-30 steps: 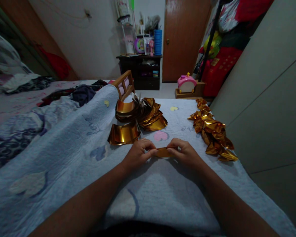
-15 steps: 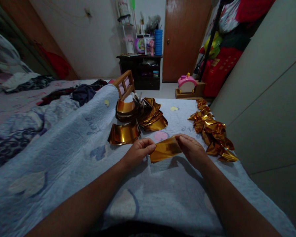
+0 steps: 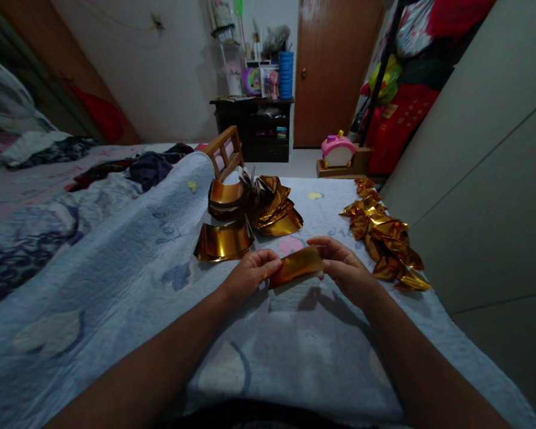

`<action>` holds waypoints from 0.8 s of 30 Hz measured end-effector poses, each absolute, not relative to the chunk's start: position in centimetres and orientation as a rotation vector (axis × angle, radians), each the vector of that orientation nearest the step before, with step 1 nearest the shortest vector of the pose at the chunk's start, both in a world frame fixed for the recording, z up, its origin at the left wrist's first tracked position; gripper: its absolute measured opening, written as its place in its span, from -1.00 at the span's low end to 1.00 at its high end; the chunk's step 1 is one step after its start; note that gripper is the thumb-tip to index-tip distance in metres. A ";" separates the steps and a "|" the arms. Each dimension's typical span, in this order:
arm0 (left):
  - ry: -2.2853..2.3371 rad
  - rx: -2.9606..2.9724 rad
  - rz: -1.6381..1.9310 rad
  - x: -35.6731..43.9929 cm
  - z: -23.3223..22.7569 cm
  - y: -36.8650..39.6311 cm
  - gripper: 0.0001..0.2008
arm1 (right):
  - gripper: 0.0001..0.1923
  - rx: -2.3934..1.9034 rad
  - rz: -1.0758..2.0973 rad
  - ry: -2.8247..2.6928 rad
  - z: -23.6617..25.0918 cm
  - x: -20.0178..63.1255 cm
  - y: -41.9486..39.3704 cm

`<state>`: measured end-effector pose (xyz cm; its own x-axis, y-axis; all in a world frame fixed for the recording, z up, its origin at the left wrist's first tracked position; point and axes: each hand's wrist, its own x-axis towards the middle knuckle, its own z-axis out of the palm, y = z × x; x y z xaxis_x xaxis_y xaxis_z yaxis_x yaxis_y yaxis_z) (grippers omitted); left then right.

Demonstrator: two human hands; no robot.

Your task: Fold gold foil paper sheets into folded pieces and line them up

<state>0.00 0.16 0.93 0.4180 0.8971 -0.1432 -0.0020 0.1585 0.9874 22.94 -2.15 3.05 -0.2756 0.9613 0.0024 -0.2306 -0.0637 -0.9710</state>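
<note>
A small rectangular sheet of gold foil paper (image 3: 297, 266) is held a little above the bed, tilted slightly up to the right. My left hand (image 3: 254, 271) pinches its left end, thumb on top. At the right end, my right hand (image 3: 346, 268) has its thumb and a lower fingertip at the sheet's edge, while the index finger stretches out above and behind it. Beyond my left hand lies a stack of curved gold foil sheets (image 3: 226, 241), with more fanned foil sheets (image 3: 281, 217) behind. Right of my right hand sits a row of folded gold foil pieces (image 3: 390, 238).
A pale blue quilt (image 3: 295, 345) with heart shapes covers the bed. Its wooden rail (image 3: 226, 152) stands behind the foil stacks. Heaped clothes (image 3: 149, 170) lie left. A pink toy (image 3: 338, 151) stands past the bed's far end, and a pale cabinet (image 3: 486, 179) borders the right side.
My right hand has loosened from its pinch on the sheet's upper right corner and shifted lower along the right end, index finger now lifted. The sheet's near edge has tipped up. My left hand keeps its hold.
</note>
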 end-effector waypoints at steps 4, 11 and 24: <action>0.948 1.235 0.819 0.1 1.0 0.1 -0.66 | -0.58 -0.878 1.557 -1.205 3.1 22.9 -2.2; 0.974 1.251 0.799 0.1 1.3 0.0 -0.65 | -0.58 -0.906 1.543 -1.222 2.6 23.0 -2.0; 0.948 1.346 0.739 0.2 1.7 -0.5 -0.69 | -0.76 -0.932 1.513 -1.233 2.0 23.2 -1.9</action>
<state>0.20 -0.48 1.67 0.4534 0.8811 -0.1349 0.0838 0.1085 0.9906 23.20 -1.85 2.00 -0.2682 0.9634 0.0033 -0.1976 -0.0517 -0.9789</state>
